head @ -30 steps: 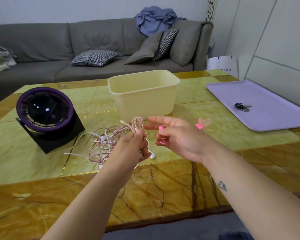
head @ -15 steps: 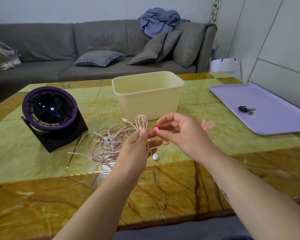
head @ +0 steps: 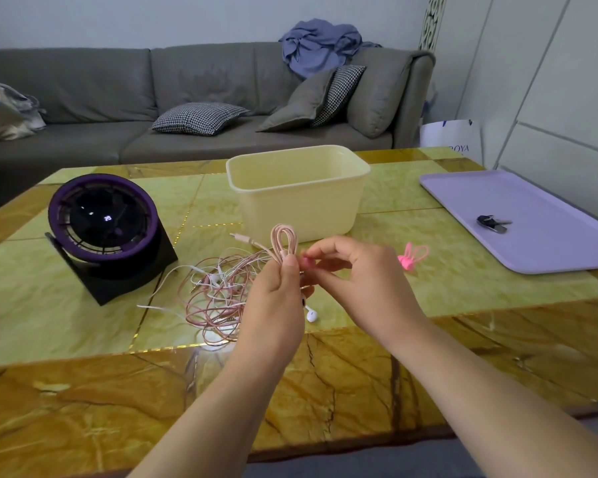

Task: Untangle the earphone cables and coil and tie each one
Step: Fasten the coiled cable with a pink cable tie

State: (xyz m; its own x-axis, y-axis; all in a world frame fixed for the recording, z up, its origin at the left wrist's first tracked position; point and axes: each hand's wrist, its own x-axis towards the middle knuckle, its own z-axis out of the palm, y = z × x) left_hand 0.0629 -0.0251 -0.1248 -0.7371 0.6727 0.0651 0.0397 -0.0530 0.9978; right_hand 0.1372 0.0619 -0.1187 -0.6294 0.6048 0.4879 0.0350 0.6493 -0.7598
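The left hand (head: 277, 288) is hiding the lower half of the coil (head: 283, 241), and the tie (head: 306, 262) is showing only as a pink tip between the fingertips of the right hand (head: 359, 281). How many cables are making up the tangle (head: 218, 291) is hard to tell. The left fingers are clamping round the coil, whose loops are sticking up above the thumb. The right thumb and forefinger are pinching the tie just beside those loops. One coil is being held above the table (head: 83, 332), and one tangle and one white earbud (head: 312, 316) are lying below it. Spare ties (head: 411, 257), perhaps two, are lying right of the hands, near one bin (head: 297, 194).
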